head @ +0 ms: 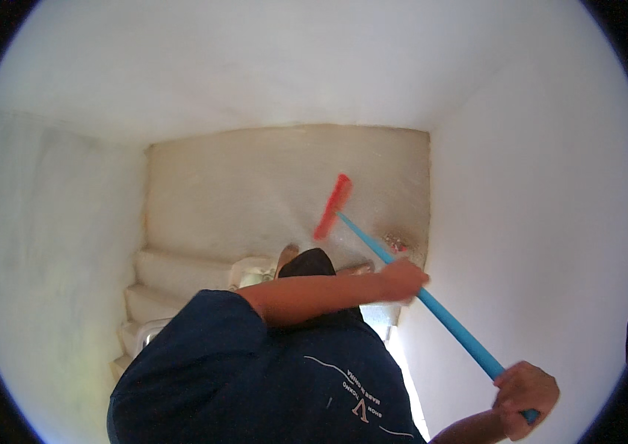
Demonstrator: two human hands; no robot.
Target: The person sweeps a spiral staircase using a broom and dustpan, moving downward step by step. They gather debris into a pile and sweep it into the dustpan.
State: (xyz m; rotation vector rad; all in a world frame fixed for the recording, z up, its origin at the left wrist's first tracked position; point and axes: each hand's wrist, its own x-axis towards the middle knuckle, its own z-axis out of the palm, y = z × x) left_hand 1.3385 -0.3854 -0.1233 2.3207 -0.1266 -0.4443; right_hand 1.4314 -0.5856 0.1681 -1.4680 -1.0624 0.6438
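Note:
A broom with a red head and a long blue handle reaches from the landing floor down to the lower right. My left hand grips the handle partway along, its arm crossing in front of my body. Close to the handle's top end, my right hand is closed around it, and the blue tip pokes out below the fingers. The red bristles are on or just over the floor; which of the two cannot be told. Beside the handle, near the right wall, lies a small pile of debris with reddish bits.
White walls enclose the beige landing floor on its left, far and right sides. Steps run along the lower left, with a pale container near my foot and another clear container lower down. My bare feet stand by the landing's near edge.

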